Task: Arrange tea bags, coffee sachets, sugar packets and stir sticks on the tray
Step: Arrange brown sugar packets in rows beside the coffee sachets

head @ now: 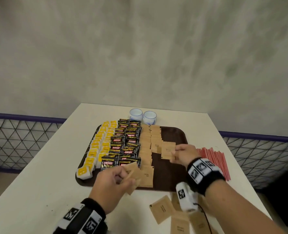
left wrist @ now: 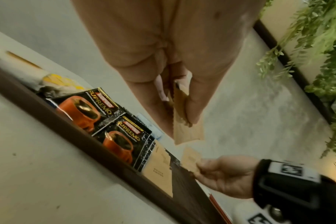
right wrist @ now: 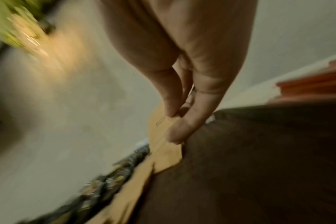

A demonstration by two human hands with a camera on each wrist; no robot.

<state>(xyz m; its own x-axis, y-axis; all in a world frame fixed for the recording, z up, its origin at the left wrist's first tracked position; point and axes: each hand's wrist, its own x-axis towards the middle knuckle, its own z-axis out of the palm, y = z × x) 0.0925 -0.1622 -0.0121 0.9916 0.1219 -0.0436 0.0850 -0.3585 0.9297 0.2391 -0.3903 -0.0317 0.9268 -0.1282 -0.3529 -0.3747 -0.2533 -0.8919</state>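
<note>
A dark brown tray [head: 173, 134] lies on the white table. It carries rows of yellow-tagged tea bags [head: 99, 146], black coffee sachets [head: 126, 144] and brown sugar packets [head: 148, 141]. My left hand [head: 113, 181] grips a small bunch of sugar packets [head: 133, 176] over the tray's near edge; in the left wrist view they [left wrist: 188, 131] stick out between thumb and fingers. My right hand [head: 182, 154] pinches one sugar packet [head: 167, 152] above the second sugar row, and the right wrist view shows this packet [right wrist: 159, 127] in the fingertips. Red stir sticks [head: 214, 159] lie right of the tray.
Two white-and-blue cups [head: 142, 116] stand behind the tray. Several loose sugar packets [head: 173, 215] lie on the table in front of it, partly under my right forearm. The table [head: 38, 174] ends at left and right, with mesh fencing [head: 20, 139] beyond. Green foliage [left wrist: 320, 45] hangs nearby.
</note>
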